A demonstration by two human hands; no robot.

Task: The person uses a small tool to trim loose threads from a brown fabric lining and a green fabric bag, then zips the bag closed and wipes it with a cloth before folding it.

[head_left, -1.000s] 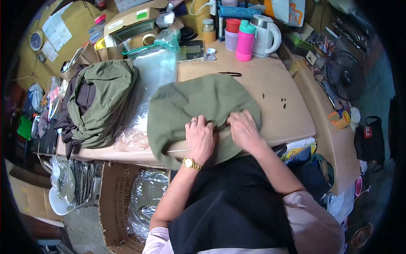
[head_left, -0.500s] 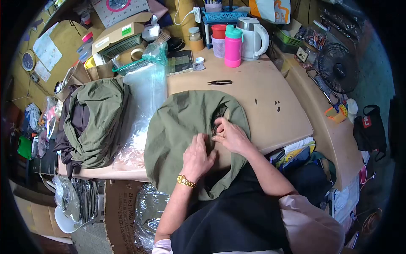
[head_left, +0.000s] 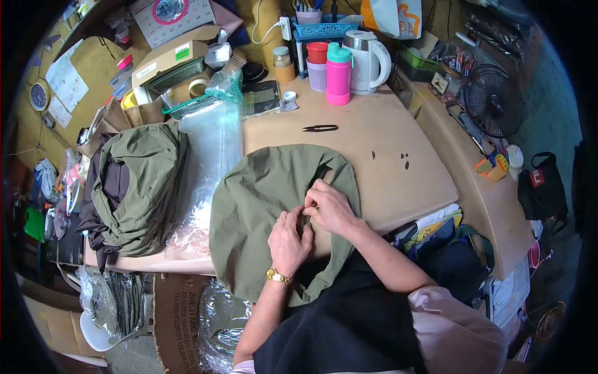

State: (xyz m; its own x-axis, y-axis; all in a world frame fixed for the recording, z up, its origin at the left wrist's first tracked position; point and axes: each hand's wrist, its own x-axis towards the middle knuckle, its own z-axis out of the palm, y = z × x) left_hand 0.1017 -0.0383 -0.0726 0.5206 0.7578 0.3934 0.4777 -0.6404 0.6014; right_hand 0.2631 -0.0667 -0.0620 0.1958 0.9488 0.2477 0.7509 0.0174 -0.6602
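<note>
An olive-green fabric piece (head_left: 255,206) with a long opening lies across the front of the table and hangs over its edge. My left hand (head_left: 289,243), with a gold watch on its wrist, rests on the cloth left of the opening, its fingertips closed on the edge. Close against it, my right hand (head_left: 327,204) pinches at the same edge from the right. What sits between the fingertips is mostly hidden. Black thread snips (head_left: 320,128) lie beyond the cloth, and small dark scraps (head_left: 406,165) are to the right.
A pile of green and dark garments (head_left: 140,181) stands on the left, beside clear plastic bags (head_left: 212,140). A pink bottle (head_left: 338,78) and an electric kettle (head_left: 364,62) stand at the back. A black fan (head_left: 495,103) is on the right.
My right hand has moved down and left along the opening, now meeting my left hand's fingertips. Dark material that showed inside the opening is now mostly covered. The view has shifted slightly.
</note>
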